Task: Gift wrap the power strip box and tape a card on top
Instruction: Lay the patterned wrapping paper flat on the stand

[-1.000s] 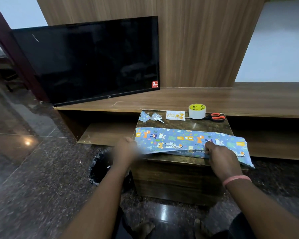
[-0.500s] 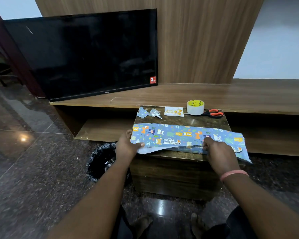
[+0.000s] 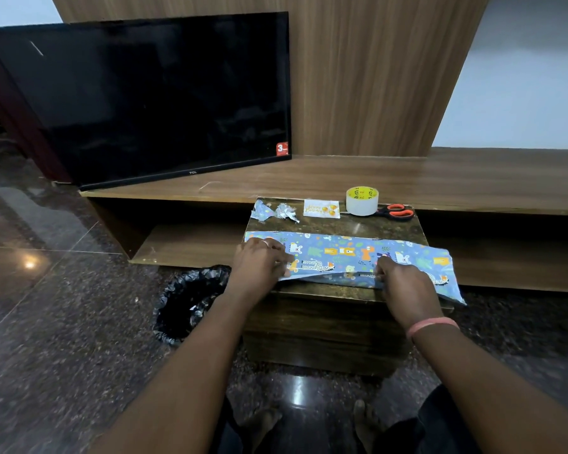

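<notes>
Pressing on the wrapping paper (image 3: pixel 348 257), the left hand (image 3: pixel 259 267) lies with its fingers bent over the paper's near left part, while the right hand (image 3: pixel 404 286) pinches the near flap. The box itself is hidden under the paper, which lies across the small dark surface (image 3: pixel 341 291). Further back stand paper scraps (image 3: pixel 274 213), the card (image 3: pixel 321 208), the tape roll (image 3: pixel 362 201) and scissors (image 3: pixel 395 212).

Both arms are reaching forward; the left hand (image 3: pixel 259 263) is pressing down knuckles-up, while the right hand (image 3: pixel 404 286) (pink band at its wrist) is pinching with curled fingers.
</notes>
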`<state>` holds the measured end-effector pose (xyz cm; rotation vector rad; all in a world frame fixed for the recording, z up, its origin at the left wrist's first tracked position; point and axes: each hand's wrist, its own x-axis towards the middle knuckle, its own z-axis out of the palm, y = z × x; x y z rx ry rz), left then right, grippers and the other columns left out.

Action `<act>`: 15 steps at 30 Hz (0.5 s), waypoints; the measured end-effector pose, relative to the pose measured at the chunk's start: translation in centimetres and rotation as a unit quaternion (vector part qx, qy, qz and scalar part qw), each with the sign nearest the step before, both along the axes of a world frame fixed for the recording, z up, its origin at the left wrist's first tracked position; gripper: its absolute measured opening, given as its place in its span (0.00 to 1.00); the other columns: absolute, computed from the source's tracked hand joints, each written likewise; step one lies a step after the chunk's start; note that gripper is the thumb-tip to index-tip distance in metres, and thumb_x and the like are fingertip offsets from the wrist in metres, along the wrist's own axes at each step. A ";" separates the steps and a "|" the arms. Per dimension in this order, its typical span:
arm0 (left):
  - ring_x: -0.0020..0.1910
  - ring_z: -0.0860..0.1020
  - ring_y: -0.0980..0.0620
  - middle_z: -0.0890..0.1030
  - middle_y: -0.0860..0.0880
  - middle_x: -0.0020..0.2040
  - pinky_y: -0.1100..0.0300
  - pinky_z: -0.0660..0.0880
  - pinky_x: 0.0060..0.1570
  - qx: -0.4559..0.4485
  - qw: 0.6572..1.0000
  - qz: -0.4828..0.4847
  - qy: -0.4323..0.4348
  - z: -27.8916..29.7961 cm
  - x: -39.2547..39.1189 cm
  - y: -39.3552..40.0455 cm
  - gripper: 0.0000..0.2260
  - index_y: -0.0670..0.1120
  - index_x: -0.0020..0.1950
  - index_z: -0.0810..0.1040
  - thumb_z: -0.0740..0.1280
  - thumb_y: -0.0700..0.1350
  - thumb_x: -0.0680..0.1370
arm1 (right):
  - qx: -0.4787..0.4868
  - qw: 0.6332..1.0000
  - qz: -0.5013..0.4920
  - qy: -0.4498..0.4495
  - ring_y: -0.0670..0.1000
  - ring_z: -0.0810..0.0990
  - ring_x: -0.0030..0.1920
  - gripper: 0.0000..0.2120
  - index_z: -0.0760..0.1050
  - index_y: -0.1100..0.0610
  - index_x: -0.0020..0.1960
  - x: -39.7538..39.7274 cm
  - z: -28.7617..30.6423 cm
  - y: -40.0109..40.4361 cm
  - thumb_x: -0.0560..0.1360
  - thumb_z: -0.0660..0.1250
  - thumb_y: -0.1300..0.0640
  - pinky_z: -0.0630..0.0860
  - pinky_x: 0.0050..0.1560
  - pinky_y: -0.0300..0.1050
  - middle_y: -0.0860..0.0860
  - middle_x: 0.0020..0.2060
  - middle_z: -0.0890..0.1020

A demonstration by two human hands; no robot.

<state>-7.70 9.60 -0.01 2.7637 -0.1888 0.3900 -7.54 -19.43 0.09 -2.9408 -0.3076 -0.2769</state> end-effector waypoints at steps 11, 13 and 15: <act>0.45 0.82 0.40 0.85 0.44 0.44 0.49 0.79 0.45 -0.047 0.995 -0.085 -0.019 -2.3 1.6 1.3 0.12 0.46 0.51 0.89 0.79 0.39 0.69 | -0.022 1.000 0.019 0.001 0.58 0.80 0.39 0.11 0.72 0.54 0.50 -0.1 0.2 -0.2 0.72 0.66 0.66 0.69 0.34 0.46 0.53 0.37 0.81; 0.45 0.81 0.39 0.85 0.44 0.44 0.49 0.79 0.43 -0.045 0.996 -0.078 -0.020 -2.5 1.7 1.1 0.14 0.46 0.51 0.89 0.80 0.36 0.67 | -0.021 0.999 0.027 -0.001 0.58 0.79 0.38 0.09 0.71 0.54 0.49 -0.2 0.2 -0.2 0.73 0.67 0.65 0.67 0.33 0.46 0.53 0.36 0.81; 0.43 0.80 0.39 0.83 0.44 0.43 0.51 0.77 0.41 -0.042 0.996 -0.074 -0.019 -2.7 1.6 0.7 0.15 0.45 0.49 0.88 0.80 0.32 0.66 | -0.004 1.000 0.030 -0.008 0.59 0.78 0.36 0.07 0.71 0.54 0.47 -0.2 0.1 -0.2 0.73 0.67 0.64 0.66 0.32 0.47 0.53 0.35 0.81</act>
